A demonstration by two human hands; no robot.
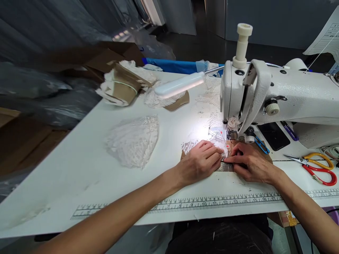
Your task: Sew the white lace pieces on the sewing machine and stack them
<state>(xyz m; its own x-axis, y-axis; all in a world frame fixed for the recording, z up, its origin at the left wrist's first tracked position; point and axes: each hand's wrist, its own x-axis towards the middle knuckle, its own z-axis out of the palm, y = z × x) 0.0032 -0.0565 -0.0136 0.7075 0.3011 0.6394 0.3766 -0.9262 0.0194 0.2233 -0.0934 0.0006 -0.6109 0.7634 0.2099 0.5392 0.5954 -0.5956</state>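
Observation:
A piece of white lace (220,141) lies under the presser foot (232,135) of a white sewing machine (299,93). My left hand (201,160) is closed on the lace just in front of the foot, its fingers bent and pressed together. Close beside it, my right hand (247,161) reaches in from the right with its index finger and thumb brought together near the lace's front edge. Whatever sits between those right fingertips is too small to make out. Beneath both hands is a brown, shiny plate (261,153) on the table.
Lace cup-shaped pieces (134,141) lie left on the white table (79,169). Behind them are a tied lace bundle (124,86) and a lamp (181,84). Scissors (315,165), blue snips (261,144) and a phone (274,136) lie right. A printed ruler (212,203) runs along the front edge.

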